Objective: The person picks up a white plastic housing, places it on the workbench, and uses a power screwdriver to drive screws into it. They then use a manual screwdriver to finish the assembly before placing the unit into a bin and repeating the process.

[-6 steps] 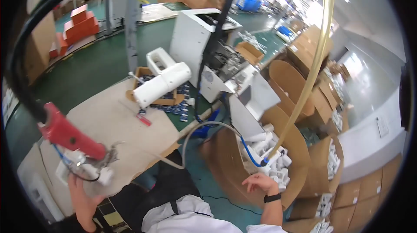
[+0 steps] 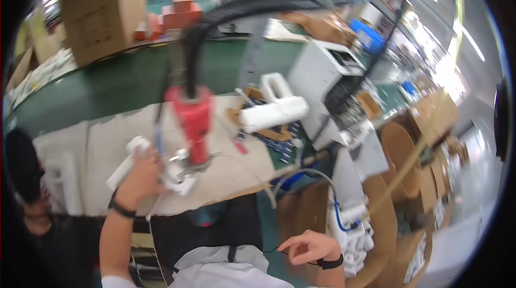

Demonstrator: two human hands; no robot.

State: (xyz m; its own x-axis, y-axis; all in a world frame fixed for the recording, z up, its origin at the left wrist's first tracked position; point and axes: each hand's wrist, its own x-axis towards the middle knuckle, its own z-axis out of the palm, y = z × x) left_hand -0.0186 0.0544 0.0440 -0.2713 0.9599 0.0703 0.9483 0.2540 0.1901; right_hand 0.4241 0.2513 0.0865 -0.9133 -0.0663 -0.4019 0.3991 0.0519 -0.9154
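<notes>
My left hand (image 2: 141, 179) is closed round a white, tube-shaped plastic part (image 2: 122, 170) on the beige-covered table (image 2: 236, 172). Just right of that hand hangs a red tool head (image 2: 194, 121) on a thick black hose, blurred by motion. Its metal lower end meets a small white and metal piece (image 2: 180, 178) at the table top. Over the floor, beside a big carton (image 2: 384, 218) of white parts, my right hand (image 2: 313, 247) hovers with forefinger and thumb stretched out. Nothing shows in it.
A large white moulded part (image 2: 275, 113) lies across a small carton at the table's far right. Behind it stands a white machine housing (image 2: 317, 81). A clear hose (image 2: 411, 162) slopes down to the big carton. Another person (image 2: 32, 202) is at the far left.
My view has swung left, so the scene lies further right. My left hand now shows left of the red tool rather than below it. My right hand has drawn away from the big carton.
</notes>
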